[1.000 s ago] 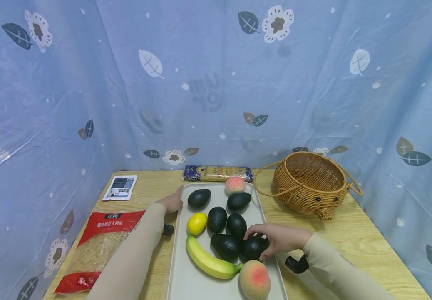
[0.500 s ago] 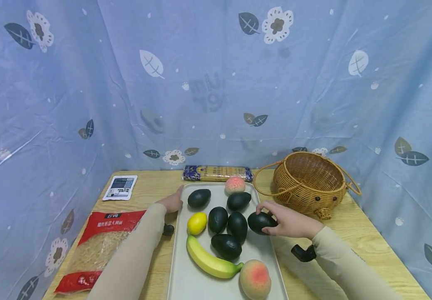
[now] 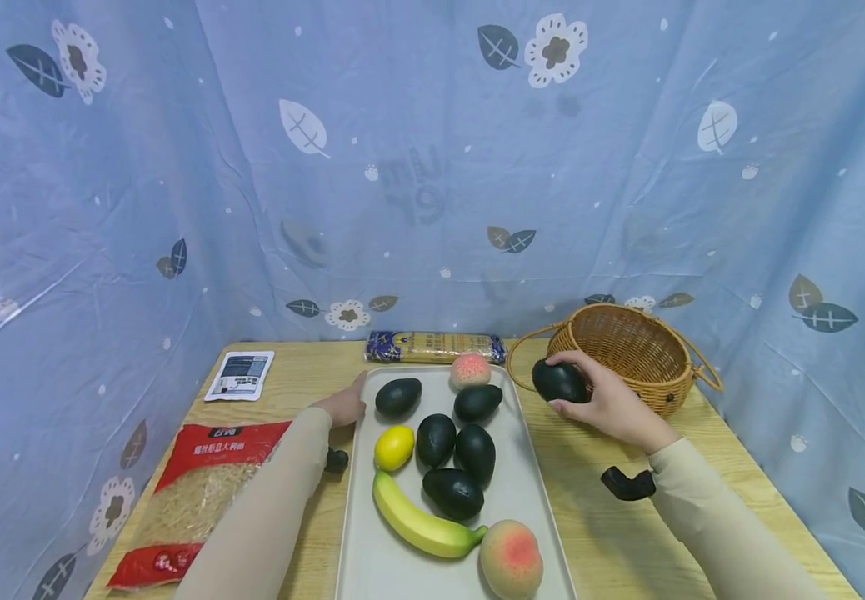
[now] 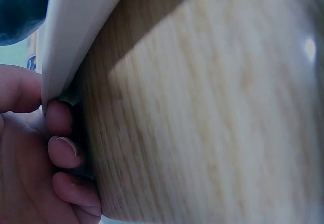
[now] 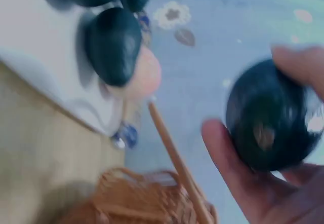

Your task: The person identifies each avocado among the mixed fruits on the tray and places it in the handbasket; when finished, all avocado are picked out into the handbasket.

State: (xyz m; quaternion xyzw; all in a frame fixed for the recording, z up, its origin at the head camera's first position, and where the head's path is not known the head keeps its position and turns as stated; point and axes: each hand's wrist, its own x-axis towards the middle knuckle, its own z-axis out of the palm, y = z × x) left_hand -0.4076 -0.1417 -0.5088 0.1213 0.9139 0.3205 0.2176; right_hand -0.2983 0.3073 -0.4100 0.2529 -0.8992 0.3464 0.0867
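My right hand (image 3: 612, 406) grips a dark green avocado (image 3: 558, 381) in the air, in front of the wicker basket (image 3: 620, 342). In the right wrist view the held avocado (image 5: 271, 117) sits between thumb and fingers. My left hand (image 3: 344, 406) holds the left rim of the white tray (image 3: 522, 417); in the left wrist view the thumb and curled fingers (image 4: 66, 150) are at its edge. On the tray lie several more avocados (image 3: 436, 439), a lemon (image 3: 394, 447), a banana (image 3: 427, 525) and a large peach (image 3: 511, 558). A smaller peach (image 3: 471, 371) sits at its far end.
A pack of spaghetti (image 3: 435, 347) lies behind the tray. To the left are a red bag of pasta (image 3: 203, 492) and a small white pouch (image 3: 241, 376). The basket's handle (image 3: 526, 354) leans out toward the tray. A blue patterned curtain (image 3: 432, 167) encloses the table.
My right hand has taken the avocado from the tray's right side and carried it up and rightward to the basket. My left hand stays at the tray's rim.
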